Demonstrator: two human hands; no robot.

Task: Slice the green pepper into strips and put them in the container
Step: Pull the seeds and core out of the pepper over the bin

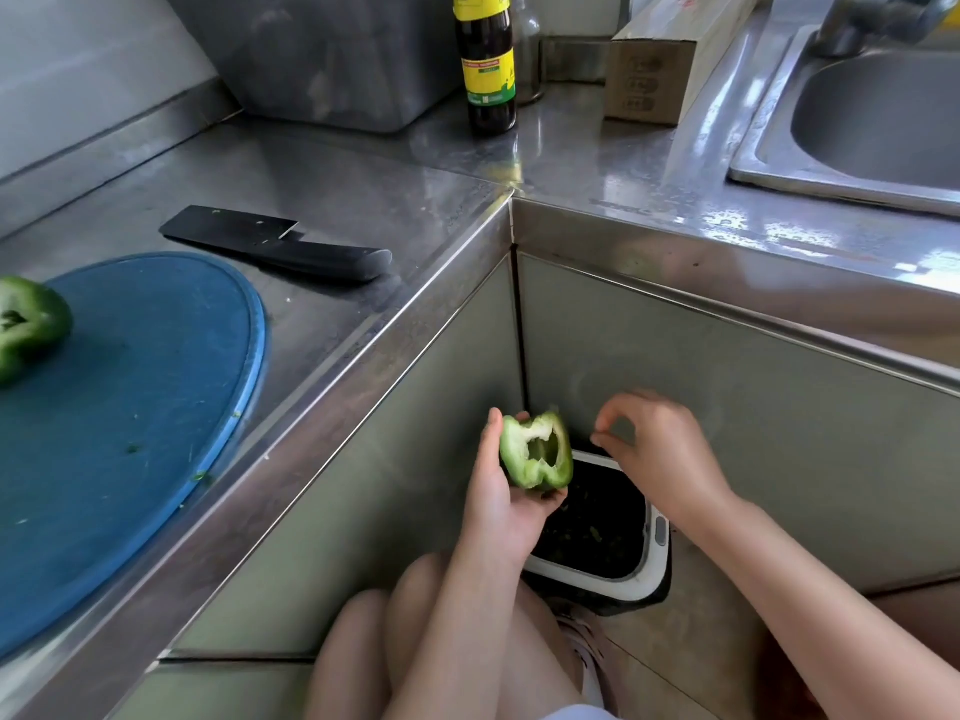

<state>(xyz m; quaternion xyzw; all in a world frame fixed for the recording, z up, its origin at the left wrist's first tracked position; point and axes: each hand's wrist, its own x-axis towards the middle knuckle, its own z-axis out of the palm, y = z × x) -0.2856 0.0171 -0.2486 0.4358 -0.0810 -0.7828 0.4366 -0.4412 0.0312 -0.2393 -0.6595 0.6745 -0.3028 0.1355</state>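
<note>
Pepper half (pixel 536 452) sat in the left hand (pixel 498 491), whose fingers curled round its back, with the hollow cut side turned toward the right hand (pixel 660 454). The right hand hung just beside it, apart from the pepper, its fingertips (pixel 597 440) drawn together; whether they pinched anything small could not be told. Directly below both hands stood a bin (pixel 652 569), white-rimmed, with dark scraps inside. Up and left of the left hand, on the steel counter (pixel 363 163), a knife (pixel 280 246) lay flat. Farther left, a blue board (pixel 156 407) carried the second half (pixel 26 324) at its far-left edge. Well above the hands, at the back of the counter, stood a grey tub (pixel 322 54), a bottle (pixel 485 65) and a box (pixel 654 70). A sink (pixel 883 122) lay up and right of the right hand.
</note>
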